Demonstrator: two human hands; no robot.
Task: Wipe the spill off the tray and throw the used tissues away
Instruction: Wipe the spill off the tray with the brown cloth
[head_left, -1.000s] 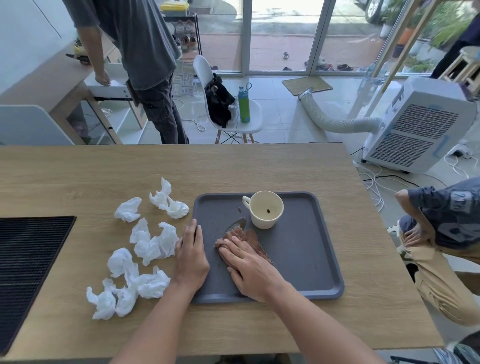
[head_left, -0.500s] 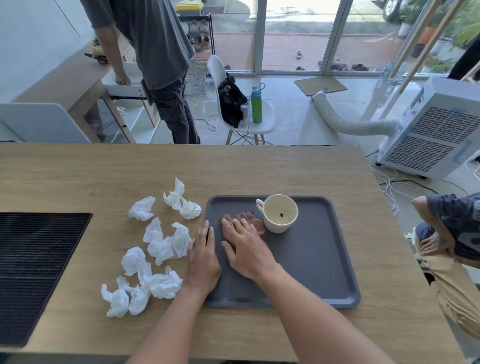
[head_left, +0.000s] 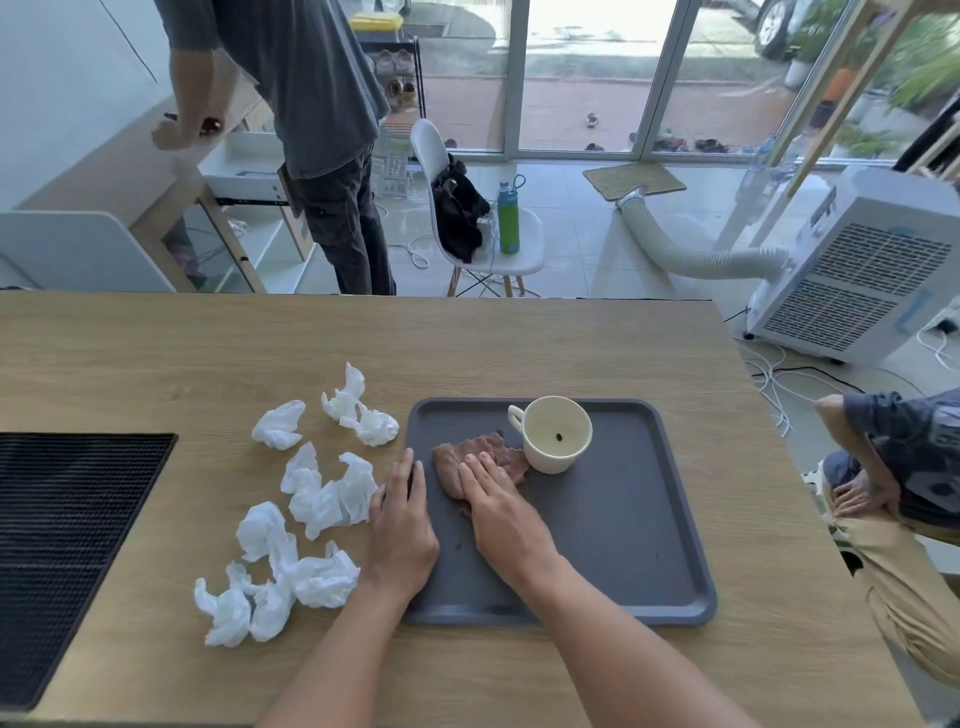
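The right hand (head_left: 498, 512) is lying flat, palm down, on the brown, soaked, crumpled tissue (head_left: 480, 457) in the dark grey plastic tray (head_left: 623, 519); its grip is spread wide and pinning the tissue, not closing round it. The wad is running out from under the fingertips toward the cream ceramic cup (head_left: 556, 434), touching its base. The left hand (head_left: 402, 525) is resting open on the tray's near-left rim, holding nothing. Clean white crumpled tissues (head_left: 322, 493) are lying on the wooden bench (head_left: 208, 353) just beyond it, so the left is nearer those.
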